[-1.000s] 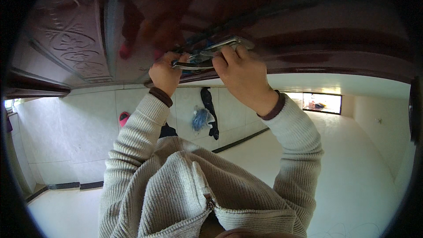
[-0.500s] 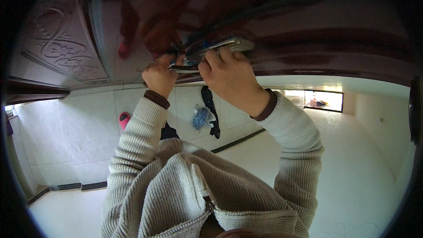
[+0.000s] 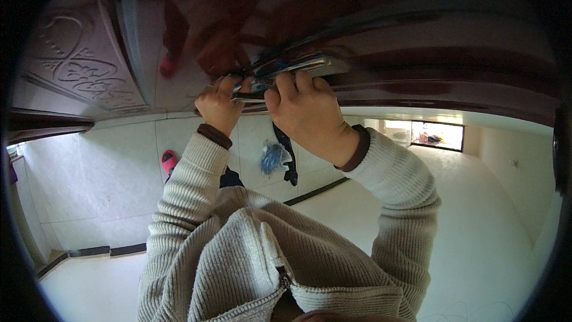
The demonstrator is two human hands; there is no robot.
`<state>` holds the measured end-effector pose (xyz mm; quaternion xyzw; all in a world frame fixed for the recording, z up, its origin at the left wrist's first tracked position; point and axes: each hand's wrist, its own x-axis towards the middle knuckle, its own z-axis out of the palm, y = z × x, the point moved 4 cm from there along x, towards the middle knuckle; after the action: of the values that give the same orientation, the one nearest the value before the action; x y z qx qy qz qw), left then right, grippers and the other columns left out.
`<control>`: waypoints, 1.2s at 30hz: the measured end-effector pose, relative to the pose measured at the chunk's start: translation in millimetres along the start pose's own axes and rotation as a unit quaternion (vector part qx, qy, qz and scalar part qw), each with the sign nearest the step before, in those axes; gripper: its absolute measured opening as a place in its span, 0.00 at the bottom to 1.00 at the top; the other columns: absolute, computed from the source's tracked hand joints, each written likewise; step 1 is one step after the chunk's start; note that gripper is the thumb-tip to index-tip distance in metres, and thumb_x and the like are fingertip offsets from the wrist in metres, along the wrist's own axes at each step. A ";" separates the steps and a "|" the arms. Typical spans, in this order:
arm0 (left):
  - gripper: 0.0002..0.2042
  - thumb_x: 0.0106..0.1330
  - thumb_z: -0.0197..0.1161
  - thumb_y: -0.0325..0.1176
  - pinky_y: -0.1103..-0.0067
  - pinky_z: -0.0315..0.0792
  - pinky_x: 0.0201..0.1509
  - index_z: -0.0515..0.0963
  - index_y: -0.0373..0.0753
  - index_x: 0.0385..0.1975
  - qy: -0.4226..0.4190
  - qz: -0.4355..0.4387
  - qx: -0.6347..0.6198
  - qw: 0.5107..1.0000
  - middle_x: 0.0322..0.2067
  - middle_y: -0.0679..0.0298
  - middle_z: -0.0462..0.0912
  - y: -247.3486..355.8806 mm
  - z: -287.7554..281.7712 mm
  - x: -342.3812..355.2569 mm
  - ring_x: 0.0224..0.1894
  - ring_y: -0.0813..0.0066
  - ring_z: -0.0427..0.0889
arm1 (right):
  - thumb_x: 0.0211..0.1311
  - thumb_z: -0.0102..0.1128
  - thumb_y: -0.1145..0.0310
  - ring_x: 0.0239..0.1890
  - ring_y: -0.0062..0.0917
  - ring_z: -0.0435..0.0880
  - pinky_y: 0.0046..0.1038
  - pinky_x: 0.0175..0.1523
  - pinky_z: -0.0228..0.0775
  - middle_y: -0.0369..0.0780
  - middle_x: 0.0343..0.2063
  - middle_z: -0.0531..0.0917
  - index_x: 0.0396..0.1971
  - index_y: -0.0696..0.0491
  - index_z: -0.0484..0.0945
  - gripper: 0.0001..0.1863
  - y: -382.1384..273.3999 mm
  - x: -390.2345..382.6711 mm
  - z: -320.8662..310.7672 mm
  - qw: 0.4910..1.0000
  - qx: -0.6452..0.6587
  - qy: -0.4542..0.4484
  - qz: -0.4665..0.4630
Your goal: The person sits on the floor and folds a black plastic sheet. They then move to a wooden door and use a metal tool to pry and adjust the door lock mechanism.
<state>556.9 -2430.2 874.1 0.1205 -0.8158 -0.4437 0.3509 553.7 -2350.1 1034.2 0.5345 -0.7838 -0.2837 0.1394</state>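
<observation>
A long, flat, silvery piece with bluish glints (image 3: 319,65) lies against a glossy dark red wooden surface (image 3: 429,36); its kind I cannot make out. Over its near edge curl the fingers of my right hand (image 3: 310,110), knuckles up, fingertips hidden. Just to the left, my left hand (image 3: 220,104) is closed, its thumb and fingers at the left end of a thin pale strip (image 3: 253,98) that spans the small gap between the hands. Whether strip and silvery piece are one thing does not show.
A carved wooden panel (image 3: 89,71) stands at the left. On the pale tiled floor (image 3: 101,185) below lie a pink slipper (image 3: 169,160), a crumpled blue plastic bag (image 3: 273,158) and a long black item (image 3: 289,155). A bright opening (image 3: 438,136) shows at the right.
My left hand has shifted slightly right and my right hand slightly left and nearer, so the gap between them is narrower. Both keep their grip.
</observation>
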 end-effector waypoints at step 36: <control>0.06 0.50 0.69 0.37 0.76 0.66 0.16 0.78 0.46 0.22 0.023 0.022 -0.006 0.999 0.16 0.65 0.79 1.5 -3.7 6.3 0.15 0.69 0.76 | 0.40 0.60 0.69 0.21 0.21 0.73 0.21 0.19 0.67 0.35 0.19 0.72 0.20 0.50 0.74 0.05 18.3 10.4 -24.1 0.998 -0.031 -0.054 -0.010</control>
<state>555.0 -2434.9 879.6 0.1108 -0.8069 -0.4382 0.3803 548.2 -2361.9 1063.4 0.5216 -0.7758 -0.3375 0.1107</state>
